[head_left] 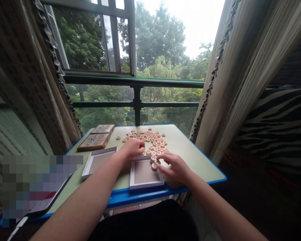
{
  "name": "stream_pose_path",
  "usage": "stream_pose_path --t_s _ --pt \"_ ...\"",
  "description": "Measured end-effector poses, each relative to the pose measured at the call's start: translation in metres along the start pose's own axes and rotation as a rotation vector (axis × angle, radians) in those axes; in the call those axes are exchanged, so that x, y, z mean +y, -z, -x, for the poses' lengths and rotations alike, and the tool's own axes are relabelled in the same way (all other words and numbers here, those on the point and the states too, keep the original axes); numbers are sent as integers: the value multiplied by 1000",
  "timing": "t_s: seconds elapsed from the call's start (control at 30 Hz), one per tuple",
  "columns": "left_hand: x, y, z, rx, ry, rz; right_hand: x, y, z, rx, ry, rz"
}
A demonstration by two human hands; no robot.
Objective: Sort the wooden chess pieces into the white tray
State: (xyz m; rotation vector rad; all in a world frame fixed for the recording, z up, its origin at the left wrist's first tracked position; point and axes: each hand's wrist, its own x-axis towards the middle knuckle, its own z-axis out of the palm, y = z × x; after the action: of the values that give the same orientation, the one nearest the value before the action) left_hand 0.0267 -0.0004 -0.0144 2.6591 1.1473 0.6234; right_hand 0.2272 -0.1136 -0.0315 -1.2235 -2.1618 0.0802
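Note:
Many round Chinese chess pieces (pixel 158 146) with red or dark characters lie in a loose spread on the table. My left hand (pixel 134 147) is closed over the near left side of the spread; its fingertips are hidden, so what it grips does not show. At the right rim of a shallow open box (pixel 146 184), my right hand (pixel 174 166) has thumb and fingers curved around a few Chinese chess pieces (pixel 154 166). These pieces are at the box's back right corner, some tilted. A second shallow box part (pixel 86 169) lies left, partly behind my left forearm.
A folded wooden-edged board case (pixel 94 140) lies at the table's back left. A blurred-out device (pixel 40 190) with a white cable rests at the left edge. The pale table (pixel 198 160) has a blue rim. Curtains and a railed window stand beyond.

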Motion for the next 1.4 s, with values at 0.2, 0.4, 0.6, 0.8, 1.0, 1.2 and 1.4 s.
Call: stream_pose_path --t_s 0.2,0.4,0.6,0.8,1.0,1.2,1.4 --pt "0 0 1 1 2 19 -15 -4 -6 107 -73 -63" --pt "-3 -3 -1 -1 52 22 -22 -16 -6 57 -154 74" --pt "-3 -2 -1 -33 68 57 -24 -13 -2 36 -208 188" --pt "-5 -2 -2 -18 77 59 -23 -12 -3 -6 -181 181" --pt "-9 -4 -3 3 85 17 -20 -12 -3 -25 -184 135" --pt "-10 -6 -3 20 73 23 -22 -12 -4 -6 -212 136" --pt "-8 -4 -2 30 80 3 -20 -12 -2 30 -205 96"
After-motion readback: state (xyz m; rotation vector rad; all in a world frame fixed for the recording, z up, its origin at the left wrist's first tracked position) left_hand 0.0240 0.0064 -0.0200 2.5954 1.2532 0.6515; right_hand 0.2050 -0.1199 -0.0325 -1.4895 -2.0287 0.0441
